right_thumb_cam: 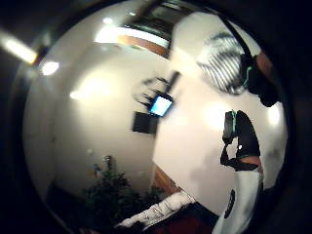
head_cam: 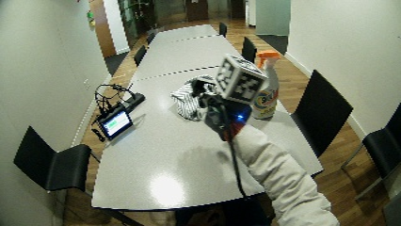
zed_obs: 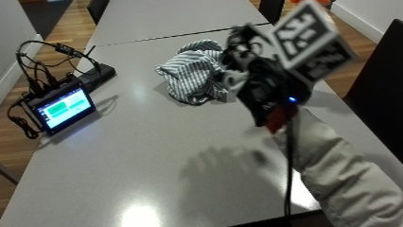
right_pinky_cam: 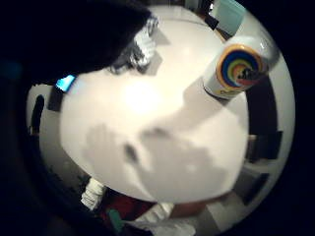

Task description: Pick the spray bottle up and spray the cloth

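**Spray bottle upright, not yet held; hand raised over the bench**

While the gloved right hand (head_cam: 216, 115) hangs above the bench (head_cam: 156, 146), the spray bottle (head_cam: 266, 89) stands untouched near the bench's far right edge, at roughly 2 o'clock from the hand in the wide outside view. Striped cloth (zed_obs: 192, 75) lies crumpled at about 11 o'clock from the hand, well apart from the bottle.

Hand state: cannot tell; the glove hardware hides the fingers in both outside views.

Bottle orientation: long axis vertical, base on the bench, orange trigger head uppermost. Which way the nozzle faces cannot be read. In the little-finger palm view the bottle (right_pinky_cam: 239, 69) shows its rainbow-coloured label.

Handling, judged: rigid plastic body, probably smooth and somewhat slippery; fill level unseen, so weight uncertain. Tall and narrow, so it could tip if nudged sideways. Best hold looks like the neck under the trigger, index finger free for the lever. Cloth is soft and limp, needs no support.
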The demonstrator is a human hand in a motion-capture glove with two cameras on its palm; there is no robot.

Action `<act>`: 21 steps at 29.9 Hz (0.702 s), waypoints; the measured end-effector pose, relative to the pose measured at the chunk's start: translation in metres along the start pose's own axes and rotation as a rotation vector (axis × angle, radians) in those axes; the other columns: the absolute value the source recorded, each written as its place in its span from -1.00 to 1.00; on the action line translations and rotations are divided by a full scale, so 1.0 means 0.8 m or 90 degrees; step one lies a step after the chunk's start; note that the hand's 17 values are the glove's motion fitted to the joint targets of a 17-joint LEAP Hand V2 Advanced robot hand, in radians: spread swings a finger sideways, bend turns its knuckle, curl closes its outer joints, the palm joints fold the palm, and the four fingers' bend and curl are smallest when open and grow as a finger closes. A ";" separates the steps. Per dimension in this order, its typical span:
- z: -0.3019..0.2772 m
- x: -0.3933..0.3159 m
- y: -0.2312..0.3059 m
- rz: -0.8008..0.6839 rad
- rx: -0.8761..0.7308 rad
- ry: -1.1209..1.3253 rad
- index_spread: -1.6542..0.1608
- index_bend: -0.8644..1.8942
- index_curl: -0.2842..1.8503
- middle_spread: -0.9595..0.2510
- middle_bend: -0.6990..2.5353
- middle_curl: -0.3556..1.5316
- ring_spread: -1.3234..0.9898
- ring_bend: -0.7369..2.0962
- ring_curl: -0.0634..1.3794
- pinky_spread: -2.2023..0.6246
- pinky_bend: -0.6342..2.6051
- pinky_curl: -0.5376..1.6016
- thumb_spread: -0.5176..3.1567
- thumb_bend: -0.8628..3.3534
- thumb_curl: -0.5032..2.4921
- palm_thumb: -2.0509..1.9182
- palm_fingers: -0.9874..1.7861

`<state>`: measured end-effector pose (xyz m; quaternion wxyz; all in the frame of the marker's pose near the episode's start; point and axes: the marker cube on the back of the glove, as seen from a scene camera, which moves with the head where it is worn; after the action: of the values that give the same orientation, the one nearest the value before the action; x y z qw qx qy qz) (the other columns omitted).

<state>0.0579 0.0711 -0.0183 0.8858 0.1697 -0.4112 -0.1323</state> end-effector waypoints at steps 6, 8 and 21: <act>-0.070 0.042 0.033 -0.059 0.212 -0.198 0.58 -0.20 -0.38 0.44 -0.28 -0.21 0.05 -0.18 -0.42 0.47 -0.43 -0.21 -0.22 -0.42 -0.42 0.50 0.31; -0.101 0.084 0.040 -0.009 0.314 -0.201 0.56 -0.21 -0.37 0.41 -0.28 -0.19 0.03 -0.18 -0.41 0.48 -0.49 -0.22 -0.22 -0.43 -0.42 0.50 0.23; -0.124 0.303 0.037 0.191 0.231 -0.182 0.46 -0.27 -0.44 0.43 -0.21 -0.16 0.03 -0.11 -0.43 0.62 -0.53 -0.32 -0.27 -0.50 -0.40 0.51 0.13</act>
<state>0.2897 0.0260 0.0994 0.7836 0.2427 -0.5693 0.0540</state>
